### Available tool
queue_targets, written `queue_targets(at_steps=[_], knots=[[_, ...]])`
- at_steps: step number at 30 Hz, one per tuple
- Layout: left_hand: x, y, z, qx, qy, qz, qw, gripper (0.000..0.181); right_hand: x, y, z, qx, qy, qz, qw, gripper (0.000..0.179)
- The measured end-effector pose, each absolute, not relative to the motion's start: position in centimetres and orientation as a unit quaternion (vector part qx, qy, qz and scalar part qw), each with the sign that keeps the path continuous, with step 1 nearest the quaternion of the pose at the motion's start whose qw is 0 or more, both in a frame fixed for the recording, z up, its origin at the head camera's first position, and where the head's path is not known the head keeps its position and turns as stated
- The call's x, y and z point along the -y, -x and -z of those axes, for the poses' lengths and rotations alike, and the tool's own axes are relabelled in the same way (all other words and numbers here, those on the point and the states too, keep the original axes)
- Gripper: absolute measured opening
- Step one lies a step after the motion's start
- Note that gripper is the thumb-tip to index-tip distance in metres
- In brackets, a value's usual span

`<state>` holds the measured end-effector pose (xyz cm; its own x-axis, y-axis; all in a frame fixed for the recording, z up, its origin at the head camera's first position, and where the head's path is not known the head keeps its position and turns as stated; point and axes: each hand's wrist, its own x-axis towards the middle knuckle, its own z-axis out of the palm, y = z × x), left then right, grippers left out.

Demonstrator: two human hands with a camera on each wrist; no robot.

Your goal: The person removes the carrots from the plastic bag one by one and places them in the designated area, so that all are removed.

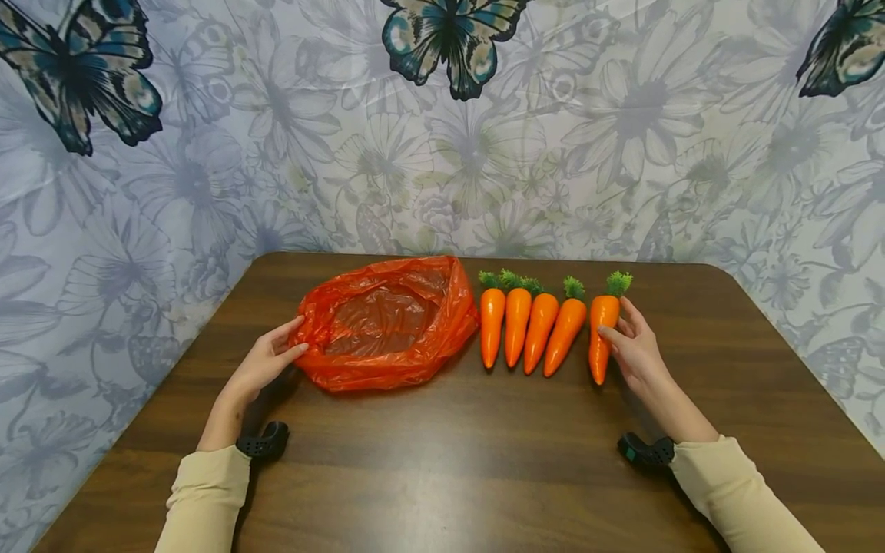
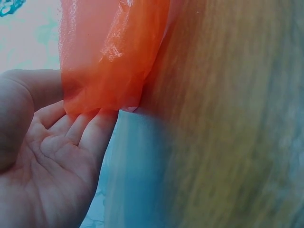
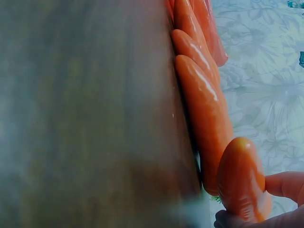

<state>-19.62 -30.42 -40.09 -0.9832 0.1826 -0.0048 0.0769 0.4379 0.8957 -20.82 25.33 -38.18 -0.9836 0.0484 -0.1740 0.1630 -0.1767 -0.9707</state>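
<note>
A translucent red-orange plastic bag (image 1: 397, 376) lies on the table with its mouth spread open upward. At its left side my left hand (image 1: 266, 361) holds the plastic between thumb and fingers; in the left wrist view the bag (image 2: 114, 61) hides the fingertips of that hand (image 2: 57, 156). To the right, my right hand (image 1: 639, 349) pinches a carrot (image 1: 604, 319) with a green leafy top, tip toward me. The right wrist view shows this carrot (image 3: 242, 180) between thumb and finger. Several similar carrots (image 1: 517, 326) lie in a row between bag and right hand.
The brown wooden table (image 1: 442, 476) has its far edge just behind the bag and carrots. Behind it hangs a floral wall cloth (image 1: 477, 169) with butterflies. A black wrist device (image 1: 264, 442) is on the left wrist, and another device (image 1: 646, 451) on the right.
</note>
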Motion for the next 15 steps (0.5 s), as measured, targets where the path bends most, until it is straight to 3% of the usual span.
queue_targets(at_steps=[15], knots=[[30.39,19.56,39.88,-0.850,-0.075,-0.519,0.054,0.062,-24.47,21.20,39.13,-0.695,-0.066,0.716,0.036,0.075]])
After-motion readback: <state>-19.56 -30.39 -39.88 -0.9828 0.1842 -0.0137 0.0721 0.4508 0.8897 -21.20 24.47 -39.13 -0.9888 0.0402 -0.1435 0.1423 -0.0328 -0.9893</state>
